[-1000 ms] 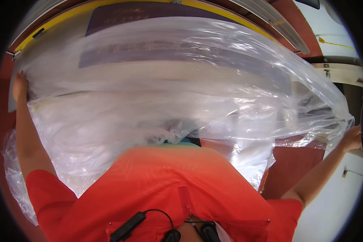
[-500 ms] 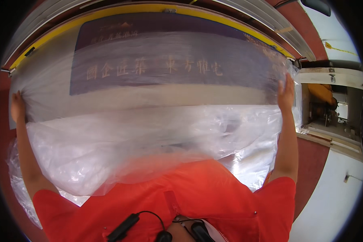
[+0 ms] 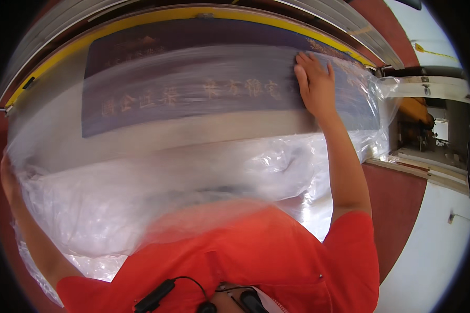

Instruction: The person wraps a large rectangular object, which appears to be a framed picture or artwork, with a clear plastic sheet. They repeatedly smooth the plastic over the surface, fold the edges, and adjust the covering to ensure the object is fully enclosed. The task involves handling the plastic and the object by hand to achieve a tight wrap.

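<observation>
A clear plastic film [image 3: 209, 156] lies wrinkled over a long panel, draping toward me and up against my red shirt. Through it shows a dark blue printed sheet [image 3: 193, 68] with pale lettering, set on the panel's grey-beige surface. My right hand [image 3: 316, 86] rests flat on the film over the right part of the blue area, its fingers spread and nothing held. At the far left, my left hand [image 3: 8, 175] is at the film's edge beside the panel. It is smeared and seen edge-on, so its fingers cannot be made out.
A yellow strip [image 3: 141, 21] with small dark clips runs along the panel's far edge, and grey metal profiles [image 3: 344, 23] lie beyond it. To the right stands a pale frame [image 3: 428, 88] with machinery inside. The floor is red and white.
My right hand has moved left from the film's right edge onto the blue area and now lies flat. My left hand has come nearer to me and slightly left, with the film shifting there.
</observation>
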`<action>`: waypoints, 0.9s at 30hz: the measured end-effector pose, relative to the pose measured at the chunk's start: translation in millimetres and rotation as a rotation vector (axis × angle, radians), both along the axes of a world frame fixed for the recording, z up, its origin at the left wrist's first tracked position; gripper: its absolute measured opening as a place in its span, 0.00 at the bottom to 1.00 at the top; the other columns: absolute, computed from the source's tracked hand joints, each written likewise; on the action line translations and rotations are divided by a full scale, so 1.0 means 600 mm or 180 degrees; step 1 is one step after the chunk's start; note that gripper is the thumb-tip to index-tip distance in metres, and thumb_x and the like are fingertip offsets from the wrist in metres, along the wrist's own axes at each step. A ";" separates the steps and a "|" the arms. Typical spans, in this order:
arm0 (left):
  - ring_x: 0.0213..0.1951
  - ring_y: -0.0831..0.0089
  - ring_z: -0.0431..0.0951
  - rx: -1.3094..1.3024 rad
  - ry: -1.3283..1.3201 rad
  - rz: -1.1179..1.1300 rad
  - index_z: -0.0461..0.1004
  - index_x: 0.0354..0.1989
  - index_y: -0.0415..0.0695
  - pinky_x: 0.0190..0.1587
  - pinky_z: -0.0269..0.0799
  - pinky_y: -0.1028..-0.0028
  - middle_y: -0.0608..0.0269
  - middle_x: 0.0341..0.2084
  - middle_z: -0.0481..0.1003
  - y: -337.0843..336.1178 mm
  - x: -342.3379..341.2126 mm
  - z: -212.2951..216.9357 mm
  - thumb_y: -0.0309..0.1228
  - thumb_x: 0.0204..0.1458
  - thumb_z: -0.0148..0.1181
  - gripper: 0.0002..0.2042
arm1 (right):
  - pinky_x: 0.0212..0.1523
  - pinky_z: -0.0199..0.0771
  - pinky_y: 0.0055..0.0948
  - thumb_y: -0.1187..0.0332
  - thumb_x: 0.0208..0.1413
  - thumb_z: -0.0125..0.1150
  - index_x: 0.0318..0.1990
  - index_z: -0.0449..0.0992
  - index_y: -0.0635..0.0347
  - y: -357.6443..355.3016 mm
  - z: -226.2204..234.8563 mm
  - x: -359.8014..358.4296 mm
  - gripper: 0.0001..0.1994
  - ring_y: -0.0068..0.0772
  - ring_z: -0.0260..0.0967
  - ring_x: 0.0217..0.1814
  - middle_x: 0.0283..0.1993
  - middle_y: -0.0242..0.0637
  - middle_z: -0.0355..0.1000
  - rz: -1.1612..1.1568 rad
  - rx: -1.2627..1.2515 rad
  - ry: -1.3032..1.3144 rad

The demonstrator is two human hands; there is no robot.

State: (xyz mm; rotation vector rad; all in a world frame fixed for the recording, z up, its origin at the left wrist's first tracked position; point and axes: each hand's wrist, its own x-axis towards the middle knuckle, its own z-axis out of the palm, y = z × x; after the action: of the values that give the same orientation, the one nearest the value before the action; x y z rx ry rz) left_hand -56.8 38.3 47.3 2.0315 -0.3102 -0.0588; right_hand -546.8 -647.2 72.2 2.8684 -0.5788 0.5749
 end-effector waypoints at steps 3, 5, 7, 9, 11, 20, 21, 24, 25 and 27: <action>0.47 0.69 0.61 -0.0461 0.0511 0.0067 0.60 0.47 0.39 0.51 0.52 0.71 0.59 0.45 0.62 0.027 -0.070 0.092 0.42 0.50 0.41 0.21 | 0.46 0.55 0.35 0.62 0.45 0.52 0.33 0.71 0.56 -0.045 0.002 0.028 0.10 0.37 0.62 0.40 0.32 0.35 0.68 -0.0186 0.0555 -0.0444; 0.47 0.69 0.61 -0.0936 0.0641 0.0222 0.60 0.48 0.39 0.50 0.54 0.72 0.60 0.44 0.62 0.041 -0.119 0.129 0.43 0.50 0.43 0.22 | 0.40 0.59 0.33 0.64 0.43 0.54 0.29 0.72 0.55 -0.058 -0.001 0.035 0.07 0.36 0.63 0.34 0.26 0.34 0.68 -0.0270 0.0886 -0.0686; 0.46 0.68 0.61 -0.1602 0.0826 0.0249 0.59 0.48 0.39 0.49 0.55 0.73 0.59 0.44 0.62 0.034 -0.159 0.145 0.42 0.49 0.44 0.22 | 0.34 0.61 0.31 0.65 0.42 0.56 0.27 0.71 0.54 -0.056 -0.015 0.035 0.05 0.36 0.62 0.31 0.24 0.35 0.66 -0.0269 0.0864 -0.0894; 0.44 0.70 0.63 -0.0926 0.0770 0.0656 0.61 0.46 0.39 0.48 0.57 0.74 0.60 0.41 0.64 -0.011 -0.180 0.156 0.41 0.49 0.45 0.20 | 0.29 0.62 0.27 0.65 0.44 0.55 0.26 0.69 0.56 -0.051 -0.004 0.043 0.06 0.32 0.62 0.27 0.22 0.33 0.65 0.0058 -0.0220 -0.0713; 0.41 0.73 0.64 -0.0463 0.0419 0.0648 0.63 0.44 0.39 0.45 0.59 0.75 0.62 0.38 0.65 -0.008 -0.144 0.143 0.40 0.49 0.46 0.18 | 0.25 0.60 0.24 0.65 0.46 0.53 0.25 0.67 0.56 -0.041 0.024 0.042 0.06 0.26 0.59 0.23 0.21 0.30 0.63 0.0158 0.0635 -0.0988; 0.31 0.75 0.70 0.0969 -0.0186 0.1081 0.71 0.33 0.41 0.35 0.63 0.76 0.64 0.26 0.73 -0.214 0.087 -0.037 0.44 0.47 0.46 0.17 | 0.27 0.64 0.28 0.60 0.46 0.50 0.27 0.68 0.63 -0.159 -0.006 -0.027 0.13 0.33 0.66 0.24 0.23 0.39 0.68 -0.1021 0.1722 -0.1190; 0.31 0.73 0.71 0.1192 -0.0675 0.1163 0.71 0.32 0.41 0.35 0.63 0.75 0.62 0.27 0.73 -0.287 0.084 -0.034 0.45 0.47 0.46 0.18 | 0.28 0.64 0.29 0.59 0.45 0.51 0.27 0.68 0.63 -0.184 -0.009 -0.024 0.14 0.35 0.66 0.26 0.23 0.40 0.68 -0.1211 0.1624 -0.1271; 0.35 0.62 0.70 0.1441 -0.0801 0.1082 0.72 0.33 0.39 0.39 0.62 0.71 0.54 0.29 0.72 -0.391 0.125 -0.019 0.52 0.44 0.44 0.25 | 0.32 0.64 0.31 0.55 0.41 0.53 0.25 0.69 0.64 -0.247 0.009 0.016 0.17 0.40 0.67 0.29 0.25 0.43 0.69 -0.1563 0.1559 -0.1552; 0.37 0.62 0.70 0.1877 -0.0882 0.1234 0.71 0.34 0.38 0.40 0.62 0.71 0.53 0.31 0.72 -0.392 0.134 -0.023 0.52 0.44 0.44 0.26 | 0.32 0.64 0.31 0.53 0.40 0.54 0.25 0.70 0.63 -0.257 0.012 0.030 0.18 0.39 0.67 0.29 0.25 0.42 0.69 -0.1605 0.1726 -0.1619; 0.40 0.62 0.69 0.2749 -0.1031 0.1495 0.71 0.35 0.38 0.42 0.61 0.71 0.51 0.33 0.71 -0.408 0.142 -0.034 0.54 0.43 0.43 0.28 | 0.34 0.64 0.30 0.51 0.38 0.55 0.24 0.70 0.62 -0.268 0.000 0.041 0.20 0.38 0.67 0.30 0.26 0.42 0.70 -0.1853 0.1869 -0.1725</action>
State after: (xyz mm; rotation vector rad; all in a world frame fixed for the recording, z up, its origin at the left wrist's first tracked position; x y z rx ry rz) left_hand 28.6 -206.2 27.2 2.9262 0.0234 0.5139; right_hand -522.4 -808.1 72.5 2.7508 -1.8511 1.2330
